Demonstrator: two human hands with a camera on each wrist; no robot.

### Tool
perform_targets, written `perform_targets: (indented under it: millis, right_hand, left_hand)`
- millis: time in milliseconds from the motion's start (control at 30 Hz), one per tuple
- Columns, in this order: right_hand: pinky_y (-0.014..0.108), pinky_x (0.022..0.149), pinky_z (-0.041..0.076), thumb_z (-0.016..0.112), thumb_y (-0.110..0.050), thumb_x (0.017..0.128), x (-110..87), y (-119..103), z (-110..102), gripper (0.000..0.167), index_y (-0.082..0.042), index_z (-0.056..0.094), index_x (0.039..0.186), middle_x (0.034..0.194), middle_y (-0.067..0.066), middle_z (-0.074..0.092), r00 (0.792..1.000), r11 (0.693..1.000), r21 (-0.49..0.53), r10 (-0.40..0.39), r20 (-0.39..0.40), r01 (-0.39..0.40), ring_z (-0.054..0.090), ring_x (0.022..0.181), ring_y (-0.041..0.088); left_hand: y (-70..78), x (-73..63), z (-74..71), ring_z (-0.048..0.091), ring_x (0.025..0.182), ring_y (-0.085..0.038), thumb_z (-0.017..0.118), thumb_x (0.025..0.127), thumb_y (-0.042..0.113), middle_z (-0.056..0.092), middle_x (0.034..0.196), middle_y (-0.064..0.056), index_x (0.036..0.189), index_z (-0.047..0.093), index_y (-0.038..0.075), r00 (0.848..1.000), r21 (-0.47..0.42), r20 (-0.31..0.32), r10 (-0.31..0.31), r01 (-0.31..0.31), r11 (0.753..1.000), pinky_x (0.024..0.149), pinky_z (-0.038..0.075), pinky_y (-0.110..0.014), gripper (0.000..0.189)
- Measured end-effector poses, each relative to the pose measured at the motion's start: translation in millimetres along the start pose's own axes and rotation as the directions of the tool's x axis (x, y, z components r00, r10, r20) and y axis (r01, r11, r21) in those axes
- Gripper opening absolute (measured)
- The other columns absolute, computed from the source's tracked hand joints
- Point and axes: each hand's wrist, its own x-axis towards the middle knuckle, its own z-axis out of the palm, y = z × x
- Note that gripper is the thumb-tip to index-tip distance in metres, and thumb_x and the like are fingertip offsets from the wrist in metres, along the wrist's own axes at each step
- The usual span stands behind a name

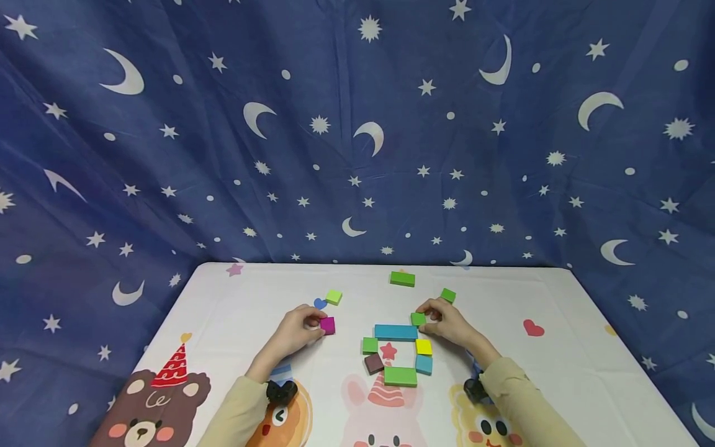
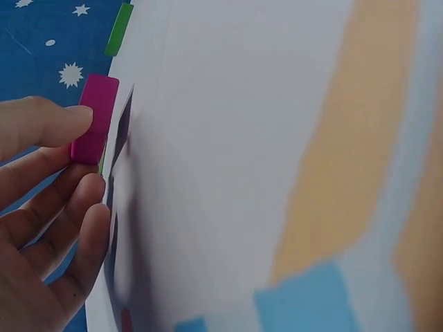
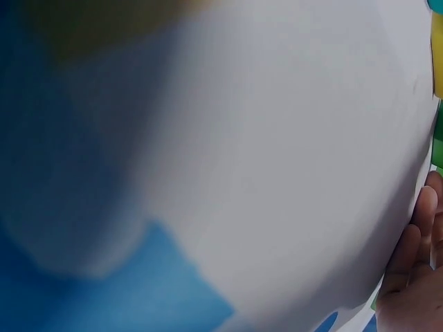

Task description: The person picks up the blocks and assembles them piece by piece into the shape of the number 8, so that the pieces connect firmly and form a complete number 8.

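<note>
My left hand [image 1: 300, 327] pinches a magenta block [image 1: 328, 325] between thumb and fingertips, left of the other blocks; in the left wrist view the thumb presses the face of this magenta block [image 2: 97, 117]. My right hand [image 1: 447, 323] grips a small green block [image 1: 418, 319] at the right end of the long blue block [image 1: 396, 333]. Below the blue block, a ring continues with a green block [image 1: 370, 346], a tilted brown block [image 1: 374, 364], a long green block [image 1: 400, 377], a short blue block [image 1: 424, 364] and a yellow block [image 1: 423, 347].
Loose on the white cloth [image 1: 558, 372] lie a light green block [image 1: 334, 297], a long green block [image 1: 402, 279] at the back and a green block [image 1: 448, 295] just beyond the right hand. A blue starry curtain [image 1: 313, 155] hangs behind the table.
</note>
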Motion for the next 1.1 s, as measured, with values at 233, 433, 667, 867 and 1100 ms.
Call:
perform_targets:
  millis: [233,433,667,867,1100]
  right_hand:
    - [0.031,0.074,0.036,0.075,-0.006,0.077,-1.1,-1,2,0.031,-0.007,0.066,0.107,0.096,0.009,0.053,1.0,1.0,0.015,0.023,0.0,-0.023,0.042,0.083,0.02]
    - [0.03,0.075,0.036,0.076,-0.006,0.077,1.0,1,2,0.03,-0.009,0.067,0.105,0.096,0.009,0.053,1.0,1.0,0.014,0.027,-0.003,-0.027,0.042,0.083,0.019]
    - [0.031,0.074,0.036,0.075,-0.006,0.077,2.4,1,4,0.03,-0.009,0.066,0.106,0.096,0.008,0.052,0.999,0.999,0.021,0.043,0.005,-0.043,0.042,0.083,0.019]
    - [0.031,0.074,0.036,0.075,-0.007,0.078,2.5,1,1,0.03,-0.008,0.066,0.107,0.095,0.008,0.052,0.999,0.999,0.008,0.042,0.006,-0.042,0.042,0.084,0.019]
    - [0.03,0.074,0.036,0.075,-0.007,0.079,0.6,0,-1,0.03,-0.008,0.066,0.107,0.094,0.008,0.051,0.999,0.999,0.018,0.046,0.006,-0.046,0.042,0.084,0.019]
  left_hand:
    - [5.2,1.3,8.0,0.06,0.084,-0.014,0.075,0.076,0.004,0.064,0.093,-0.005,0.102,0.07,0.005,1.0,-0.014,-0.009,0.023,-0.023,1.0,0.072,0.049,-0.02,0.026]
    - [10.7,3.6,14.2,0.06,0.085,-0.015,0.075,0.077,0.004,0.065,0.096,-0.004,0.103,0.07,0.006,1.0,-0.019,-0.014,0.027,-0.027,0.999,0.073,0.049,-0.021,0.026]
    - [14.3,6.8,21.1,0.06,0.086,-0.015,0.076,0.077,0.006,0.064,0.094,-0.004,0.103,0.071,0.008,0.999,-0.02,-0.021,0.031,-0.031,0.999,0.074,0.049,-0.023,0.026]
    - [20.8,12.2,24.8,0.061,0.086,-0.015,0.074,0.078,0.006,0.066,0.099,-0.004,0.104,0.07,0.008,0.998,-0.028,-0.015,0.062,-0.062,0.998,0.075,0.05,-0.025,0.027]
    - [27.0,19.2,31.4,0.062,0.085,-0.016,0.073,0.078,0.005,0.065,0.096,-0.006,0.104,0.07,0.005,0.997,-0.036,-0.015,0.077,-0.077,0.996,0.076,0.051,-0.027,0.026]
